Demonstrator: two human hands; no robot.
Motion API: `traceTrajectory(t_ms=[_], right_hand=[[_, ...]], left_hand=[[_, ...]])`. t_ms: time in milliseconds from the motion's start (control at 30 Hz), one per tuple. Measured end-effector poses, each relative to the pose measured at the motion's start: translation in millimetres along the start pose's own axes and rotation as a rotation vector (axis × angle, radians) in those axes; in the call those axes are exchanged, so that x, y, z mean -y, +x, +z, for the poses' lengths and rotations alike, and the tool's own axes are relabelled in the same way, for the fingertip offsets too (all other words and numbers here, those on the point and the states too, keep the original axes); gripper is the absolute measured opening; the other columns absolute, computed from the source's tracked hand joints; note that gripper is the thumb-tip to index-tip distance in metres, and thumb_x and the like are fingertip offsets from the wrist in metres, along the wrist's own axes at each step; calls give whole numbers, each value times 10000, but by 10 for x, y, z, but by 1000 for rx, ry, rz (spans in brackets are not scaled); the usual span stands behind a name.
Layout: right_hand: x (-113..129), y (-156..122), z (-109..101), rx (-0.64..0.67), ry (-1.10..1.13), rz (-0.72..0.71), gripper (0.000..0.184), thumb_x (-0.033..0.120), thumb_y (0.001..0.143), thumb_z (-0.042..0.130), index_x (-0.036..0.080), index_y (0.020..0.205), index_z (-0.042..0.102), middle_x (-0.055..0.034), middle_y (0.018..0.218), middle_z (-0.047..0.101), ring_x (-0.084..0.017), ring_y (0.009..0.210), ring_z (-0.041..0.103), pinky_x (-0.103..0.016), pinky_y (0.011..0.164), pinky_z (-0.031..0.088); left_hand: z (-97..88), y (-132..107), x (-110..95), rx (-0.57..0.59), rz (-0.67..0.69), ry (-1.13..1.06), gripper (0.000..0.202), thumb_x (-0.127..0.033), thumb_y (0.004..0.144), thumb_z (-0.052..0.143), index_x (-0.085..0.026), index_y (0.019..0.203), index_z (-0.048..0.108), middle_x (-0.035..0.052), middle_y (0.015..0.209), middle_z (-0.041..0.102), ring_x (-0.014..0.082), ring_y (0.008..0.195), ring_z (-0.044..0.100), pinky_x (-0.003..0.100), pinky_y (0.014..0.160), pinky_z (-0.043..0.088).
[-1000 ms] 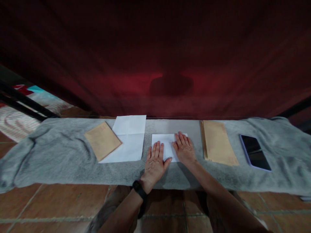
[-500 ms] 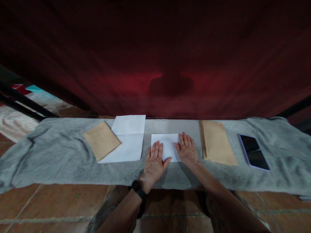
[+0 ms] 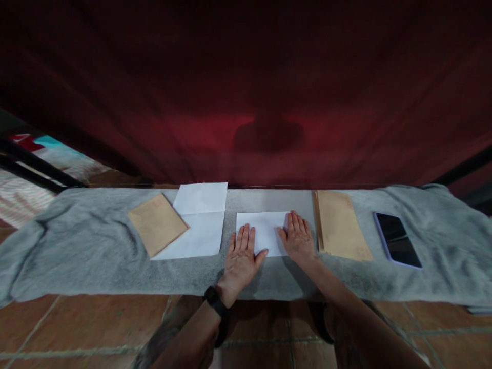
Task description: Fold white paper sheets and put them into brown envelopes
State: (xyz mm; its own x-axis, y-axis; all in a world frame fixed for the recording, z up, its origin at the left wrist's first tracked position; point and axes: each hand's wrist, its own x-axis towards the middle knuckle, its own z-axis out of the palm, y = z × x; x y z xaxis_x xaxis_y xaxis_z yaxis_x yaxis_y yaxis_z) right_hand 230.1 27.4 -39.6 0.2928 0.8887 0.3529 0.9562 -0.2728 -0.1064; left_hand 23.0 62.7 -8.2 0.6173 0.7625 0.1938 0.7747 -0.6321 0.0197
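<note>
A white sheet of paper (image 3: pixel 266 233), apparently folded, lies flat in front of me on a grey cloth. My left hand (image 3: pixel 241 256) rests palm down over its left part, fingers stretched out and thumb apart. On the paper's right edge my right hand (image 3: pixel 298 237) also lies flat, its fingers extended and its thumb pointing inward. Neither hand grips anything. To the left, a brown envelope stack (image 3: pixel 157 224) partly covers a larger white sheet (image 3: pixel 203 220) with a crease across it. Right of my right hand lies another stack of brown envelopes (image 3: pixel 342 225).
The grey cloth (image 3: pixel 88 246) covers a long narrow bench or table. A phone (image 3: pixel 397 240) lies at the right. Behind hangs a dark red curtain (image 3: pixel 269 92). Black bars (image 3: pixel 34 166) stand at the far left, and a tiled floor (image 3: pixel 96 323) shows below.
My right hand has slid slightly outward relative to the paper, and my left hand has stayed nearly in place. The whole view has shifted a little.
</note>
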Motion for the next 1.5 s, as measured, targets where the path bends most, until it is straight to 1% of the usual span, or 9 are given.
traceTrajectory(t_ms=[167, 433, 733, 933, 1000, 1133, 1333, 1500], right_hand=[[-16, -9, -57, 26, -28, 2, 660, 453, 1027, 337, -29, 1473, 401, -249, 1517, 432, -330, 1395, 423, -476, 1151, 296], [-36, -18, -69, 23, -33, -5, 649, 446, 1030, 342, -8, 1492, 379, -233, 1524, 431, -321, 1408, 410, -470, 1153, 304], [-17, -21, -90, 24, -26, -1, 649, 449, 1035, 326, -12, 1487, 387, -230, 1528, 425, -323, 1407, 413, -469, 1159, 295], [-20, -11, -93, 47, -15, 9, 664, 451, 1023, 373, -9, 1501, 365, -237, 1533, 412, -324, 1412, 406, -472, 1164, 290], [-21, -10, -89, 45, -21, 11, 665, 454, 1022, 377, -10, 1499, 368, -238, 1537, 406, -323, 1409, 409, -468, 1164, 289], [-22, -10, -79, 40, -31, 6, 655, 453, 1024, 365, -5, 1493, 381, -233, 1527, 424, -321, 1405, 413, -469, 1161, 292], [-17, -15, -64, 7, -41, 0, 645, 433, 1020, 359, -11, 1486, 386, -234, 1515, 442, -321, 1397, 423, -470, 1151, 302], [-9, -14, -66, 0, -43, -5, 632, 427, 1023, 353, -8, 1480, 396, -231, 1510, 452, -318, 1395, 425, -469, 1149, 302]], left_hand=[[-22, 8, -9, 39, -1, 26, 745, -596, 983, 351, -87, 1528, 338, 172, 1595, 333, 289, 1492, 287, 493, 1214, 255], [-43, 6, -16, 29, 1, 30, 735, -588, 984, 353, -90, 1524, 348, 164, 1595, 336, 285, 1495, 279, 487, 1216, 254], [-15, 3, -10, 19, 2, 17, 747, -583, 976, 386, -93, 1536, 323, 166, 1593, 340, 289, 1501, 263, 503, 1217, 253], [-43, 17, -21, 24, -1, 8, 744, -583, 981, 374, -71, 1519, 346, 188, 1582, 350, 304, 1497, 270, 530, 1219, 240], [-44, 24, -29, 13, 1, -8, 739, -586, 981, 375, -79, 1519, 347, 184, 1584, 349, 304, 1497, 269, 533, 1221, 239], [-31, 42, -81, 9, 42, -56, 685, -543, 1001, 367, -93, 1517, 347, 168, 1596, 332, 288, 1500, 263, 512, 1222, 261], [-17, 78, -232, 41, 142, -122, 609, -456, 1025, 362, -102, 1520, 327, 149, 1609, 317, 261, 1504, 250, 491, 1225, 276], [-2, 150, -303, 56, 128, -106, 591, -424, 1020, 378, -97, 1511, 346, 150, 1602, 331, 254, 1509, 237, 508, 1235, 250]])
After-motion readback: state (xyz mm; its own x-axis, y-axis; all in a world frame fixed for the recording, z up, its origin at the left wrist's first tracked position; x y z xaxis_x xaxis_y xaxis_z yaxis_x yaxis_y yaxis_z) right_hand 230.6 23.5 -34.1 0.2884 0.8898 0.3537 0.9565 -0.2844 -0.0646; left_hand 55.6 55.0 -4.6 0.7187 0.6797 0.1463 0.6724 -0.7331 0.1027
